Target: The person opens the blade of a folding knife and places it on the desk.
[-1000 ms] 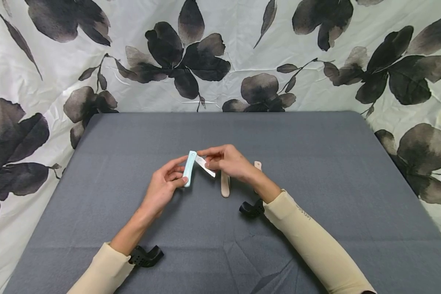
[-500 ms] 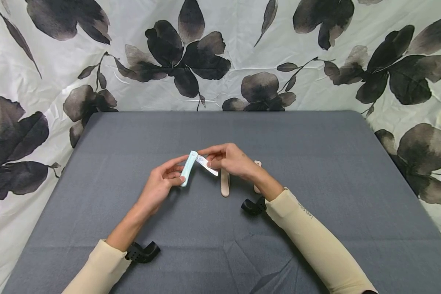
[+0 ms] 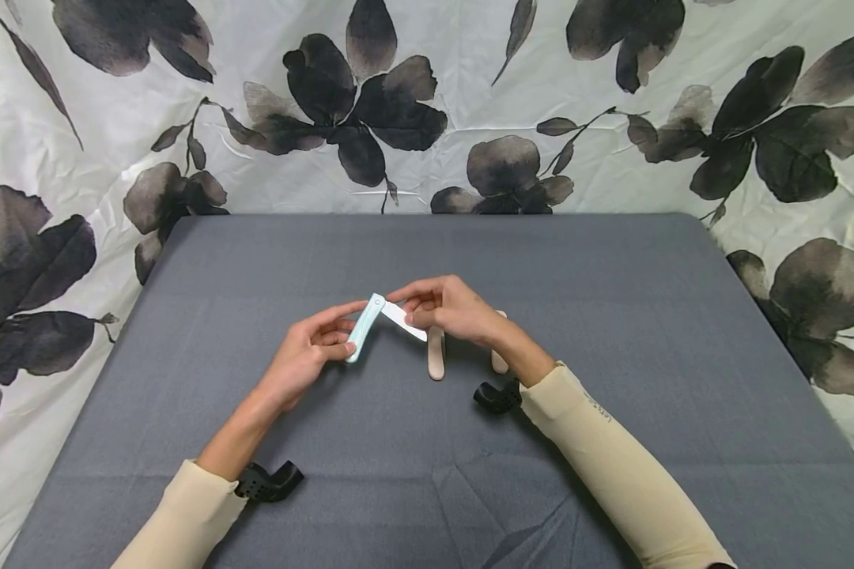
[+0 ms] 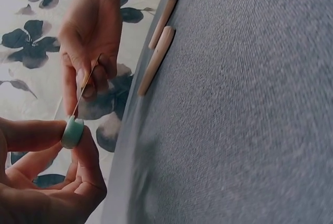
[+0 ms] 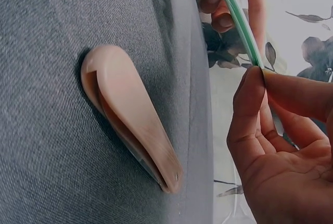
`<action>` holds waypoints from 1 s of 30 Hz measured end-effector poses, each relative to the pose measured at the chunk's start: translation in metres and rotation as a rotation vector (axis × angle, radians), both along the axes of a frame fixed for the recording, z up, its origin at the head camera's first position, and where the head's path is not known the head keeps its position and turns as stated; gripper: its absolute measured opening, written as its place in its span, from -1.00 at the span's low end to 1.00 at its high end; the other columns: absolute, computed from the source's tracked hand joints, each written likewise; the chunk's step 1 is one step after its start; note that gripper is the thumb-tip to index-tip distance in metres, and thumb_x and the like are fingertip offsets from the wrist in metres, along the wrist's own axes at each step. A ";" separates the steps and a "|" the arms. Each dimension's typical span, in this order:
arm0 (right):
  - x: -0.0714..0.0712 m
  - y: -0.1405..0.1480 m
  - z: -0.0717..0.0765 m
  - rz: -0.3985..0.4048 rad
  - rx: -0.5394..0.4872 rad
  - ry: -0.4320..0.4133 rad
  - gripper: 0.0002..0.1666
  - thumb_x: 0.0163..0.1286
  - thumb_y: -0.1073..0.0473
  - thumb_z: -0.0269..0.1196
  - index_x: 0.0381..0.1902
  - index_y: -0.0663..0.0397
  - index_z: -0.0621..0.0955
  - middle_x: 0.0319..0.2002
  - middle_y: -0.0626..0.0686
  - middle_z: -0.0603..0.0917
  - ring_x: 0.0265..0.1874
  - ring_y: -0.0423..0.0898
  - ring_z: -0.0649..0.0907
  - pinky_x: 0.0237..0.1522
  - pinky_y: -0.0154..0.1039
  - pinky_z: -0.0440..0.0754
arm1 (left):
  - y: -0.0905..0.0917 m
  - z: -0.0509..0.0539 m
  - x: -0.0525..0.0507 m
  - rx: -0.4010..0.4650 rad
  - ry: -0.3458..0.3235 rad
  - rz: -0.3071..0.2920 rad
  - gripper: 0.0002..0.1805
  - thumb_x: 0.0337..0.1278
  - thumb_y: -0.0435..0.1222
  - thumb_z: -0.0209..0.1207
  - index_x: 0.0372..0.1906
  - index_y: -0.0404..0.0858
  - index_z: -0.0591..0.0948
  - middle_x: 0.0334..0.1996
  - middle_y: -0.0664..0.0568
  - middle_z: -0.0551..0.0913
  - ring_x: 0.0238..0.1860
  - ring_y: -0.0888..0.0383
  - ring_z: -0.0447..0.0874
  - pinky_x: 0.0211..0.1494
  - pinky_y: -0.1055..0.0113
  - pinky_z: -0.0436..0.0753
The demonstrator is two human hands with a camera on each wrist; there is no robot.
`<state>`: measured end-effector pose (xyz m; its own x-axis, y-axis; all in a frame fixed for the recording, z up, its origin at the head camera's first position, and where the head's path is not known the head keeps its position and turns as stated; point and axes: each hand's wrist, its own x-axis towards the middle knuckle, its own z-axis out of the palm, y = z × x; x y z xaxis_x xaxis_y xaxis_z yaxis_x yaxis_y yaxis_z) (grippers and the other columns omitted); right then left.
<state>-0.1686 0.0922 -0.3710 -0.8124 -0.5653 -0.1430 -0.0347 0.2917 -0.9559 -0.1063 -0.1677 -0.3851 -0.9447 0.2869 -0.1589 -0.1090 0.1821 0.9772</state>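
Held above the table between both hands is a folding knife with a light blue-green handle (image 3: 364,329) and a pale metal blade (image 3: 402,316). The blade stands swung out at an angle from the handle. My left hand (image 3: 300,354) grips the handle, thumb near its lower end and index finger up by the pivot. With thumb and fingers my right hand (image 3: 457,310) pinches the blade, its index finger reaching to the pivot end. In the right wrist view the handle (image 5: 240,21) is seen along its slotted edge. The right hand partly covers the blade.
Two beige folding knives lie on the grey cloth-covered table (image 3: 427,253): one (image 3: 436,357) below the right hand, another (image 3: 499,363) partly behind the right wrist. A close one (image 5: 135,114) appears folded. A floral curtain (image 3: 398,111) hangs behind the table.
The angle between blade and handle has widened. The left hand has drifted left with the handle tilting, while the right hand has moved slightly right with the blade.
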 end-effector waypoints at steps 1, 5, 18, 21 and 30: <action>0.000 0.000 0.000 0.004 0.002 0.003 -0.56 0.40 0.36 0.27 0.22 0.09 0.70 -0.10 0.10 0.77 -0.13 -0.10 0.70 -0.08 -0.25 0.67 | -0.001 0.000 0.000 0.002 0.001 -0.009 -0.33 0.29 -0.52 0.18 0.50 -0.14 0.47 0.11 -0.22 0.57 -0.13 0.25 0.65 -0.06 0.42 0.64; -0.001 0.003 -0.001 0.021 0.016 0.015 -0.56 0.41 0.35 0.29 0.22 0.06 0.71 -0.12 0.08 0.78 -0.15 -0.10 0.71 -0.05 -0.25 0.65 | -0.004 -0.002 -0.003 -0.002 0.003 -0.035 -0.33 0.29 -0.53 0.17 0.50 -0.15 0.48 0.11 -0.21 0.57 -0.11 0.25 0.66 -0.05 0.44 0.65; -0.004 0.008 0.001 0.039 0.077 0.026 -0.55 0.41 0.36 0.27 0.21 -0.01 0.74 -0.11 0.07 0.77 -0.21 -0.12 0.65 -0.17 -0.27 0.61 | -0.008 0.001 -0.008 -0.078 -0.002 -0.094 -0.33 0.25 -0.51 0.19 0.47 -0.11 0.52 0.11 -0.26 0.63 -0.07 0.18 0.67 0.01 0.44 0.61; -0.004 0.008 0.002 0.041 0.098 0.031 -0.57 0.42 0.35 0.27 0.19 -0.03 0.75 -0.14 0.05 0.77 -0.23 -0.11 0.64 -0.20 -0.26 0.57 | -0.011 0.003 -0.012 -0.085 -0.008 -0.127 -0.32 0.23 -0.53 0.17 0.47 -0.11 0.52 0.13 -0.27 0.64 -0.04 0.12 0.69 0.02 0.43 0.61; -0.008 0.007 0.005 0.076 0.127 0.065 -0.62 0.45 0.33 0.26 0.16 0.01 0.76 -0.19 0.04 0.74 -0.31 -0.13 0.58 -0.28 -0.27 0.51 | -0.018 0.009 -0.020 -0.107 -0.035 -0.199 -0.32 0.24 -0.51 0.15 0.45 -0.04 0.54 0.15 -0.31 0.66 0.06 -0.13 0.66 0.04 0.35 0.60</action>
<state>-0.1766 0.0988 -0.3656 -0.7781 -0.6061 -0.1651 -0.1222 0.4039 -0.9066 -0.1264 -0.1857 -0.3764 -0.8648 0.4464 -0.2298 -0.0940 0.3057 0.9475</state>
